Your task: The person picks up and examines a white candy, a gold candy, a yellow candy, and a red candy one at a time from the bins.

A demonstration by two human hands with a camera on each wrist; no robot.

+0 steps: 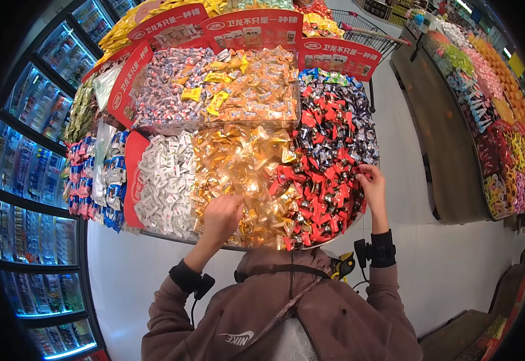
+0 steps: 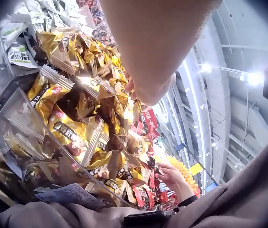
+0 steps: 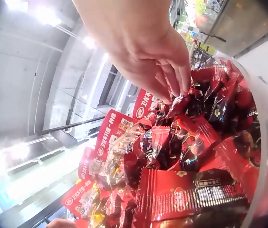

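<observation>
My left hand (image 1: pixel 225 213) is low over a heap of gold-wrapped sweets (image 1: pixel 214 156), its knuckles bent and fingertips mostly hidden. In the left wrist view the gold sweets (image 2: pixel 69 130) lie right beside that hand (image 2: pixel 146 78); I cannot tell whether its fingers hold one. At the right side, my right hand (image 1: pixel 372 183) reaches down to the pile of red and black wrapped sweets (image 1: pixel 328 192). The right wrist view shows its fingers and thumb pinching a small red wrapped sweet (image 3: pixel 177 105) at the top of the pile.
White-wrapped sweets (image 1: pixel 166 180) adjoin the gold ones. Behind are sections of orange-wrapped sweets (image 1: pixel 268 90) and red sign boards (image 1: pixel 253 30). Lit fridges (image 1: pixel 33 168) line the left, and another sweets stand (image 1: pixel 485 102) is at right. A clear bin wall (image 2: pixel 72 166) edges the front.
</observation>
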